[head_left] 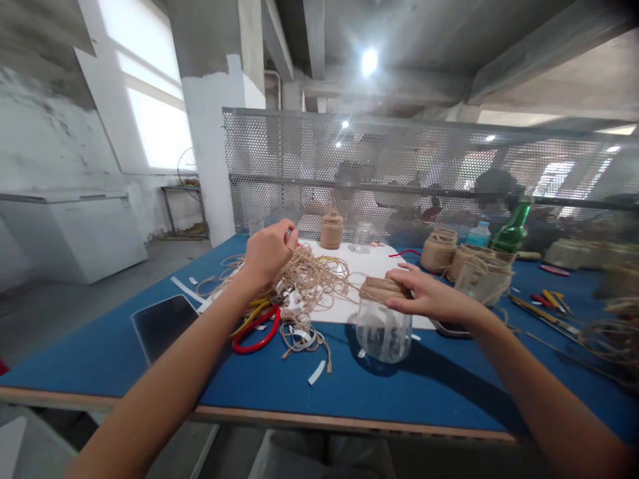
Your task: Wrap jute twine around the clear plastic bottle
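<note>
My right hand (424, 293) grips the twine-wrapped upper part of a glass jar (383, 332), thumb and fingers at its side. Brown twine (380, 289) circles the jar's top, and the clear glass below is bare. The jar appears upright at the front of the blue table. Over a tangled heap of twine (319, 279), my left hand (271, 249) is raised with its fingers curled closed. What they pinch is hidden by the hand. Red-handled scissors (257, 338) lie just below the heap, partly covered by it.
A phone-like dark slab (164, 322) lies at left on the blue table (319, 392). Behind stand a twine-covered jar (331, 231) and a clear jar (363, 237). More wrapped jars (439, 250), a green bottle (514, 226) and tools (546, 311) are at right. A perforated metal screen (299, 159) closes the back.
</note>
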